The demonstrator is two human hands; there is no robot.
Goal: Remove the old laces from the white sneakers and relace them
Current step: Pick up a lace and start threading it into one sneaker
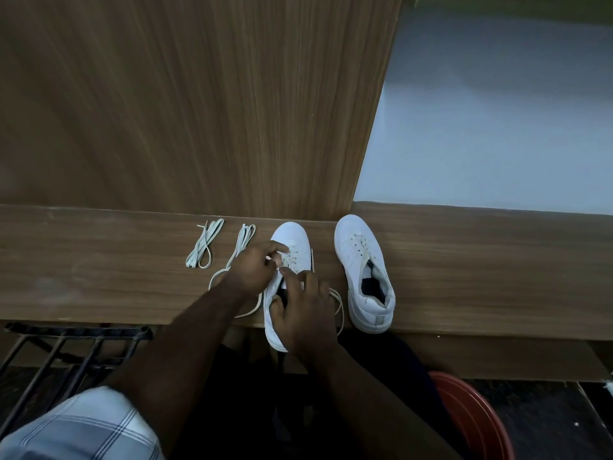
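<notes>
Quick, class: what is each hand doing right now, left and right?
Left hand: pinches the lace at the eyelets of the near sneaker.
Right hand: grips that sneaker, forefinger pointing at the eyelets.

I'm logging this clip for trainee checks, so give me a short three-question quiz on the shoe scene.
1. True or false: the right-hand shoe has a lace threaded through it.
2. How many loose lace bundles lie left of the shoes? A) one B) two C) four
3. Which shoe do both hands work on?

Key:
1. False; its holes are bare.
2. B: far bundle, near bundle.
3. The left shoe, with the left hand and right hand on it.
</notes>
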